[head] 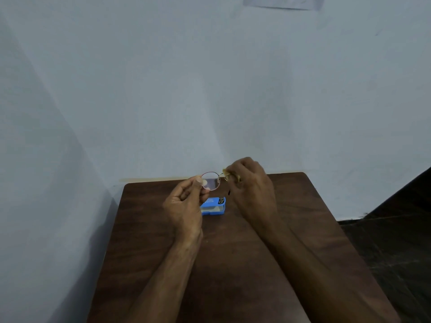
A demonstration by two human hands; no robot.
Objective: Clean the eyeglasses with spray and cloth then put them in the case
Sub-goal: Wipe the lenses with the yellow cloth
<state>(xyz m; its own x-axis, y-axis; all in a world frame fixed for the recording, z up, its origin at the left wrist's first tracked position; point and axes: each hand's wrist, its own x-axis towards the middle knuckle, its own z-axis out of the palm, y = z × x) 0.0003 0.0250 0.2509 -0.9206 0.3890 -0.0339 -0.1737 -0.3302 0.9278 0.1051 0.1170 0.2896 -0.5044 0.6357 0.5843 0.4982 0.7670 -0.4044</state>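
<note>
Left grip pinches eyeglasses | right grip clamps cloth | blue case on table beneath

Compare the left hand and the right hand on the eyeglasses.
The left hand pinches the rim of the eyeglasses with bare fingers; the right hand grips a yellowish cloth around the other side. The lens beside the left hand shows clear; the one at the right hand is hidden by cloth and fingers. Both hands are raised above the blue case on the wooden table.
</note>
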